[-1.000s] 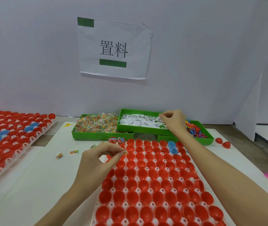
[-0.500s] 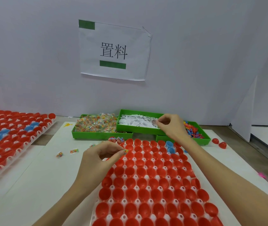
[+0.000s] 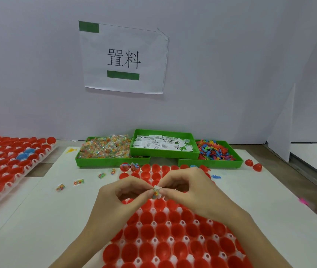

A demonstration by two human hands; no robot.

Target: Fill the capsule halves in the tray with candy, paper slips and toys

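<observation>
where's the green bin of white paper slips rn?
Head view, centre back: green plastic bin of white paper slips sits between the candy bin and the toy bin.

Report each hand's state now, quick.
Left hand: fingers pinch the candy packet.
Right hand: fingers pinch the paper slip against the same packet, above the tray of red capsule halves.
</observation>
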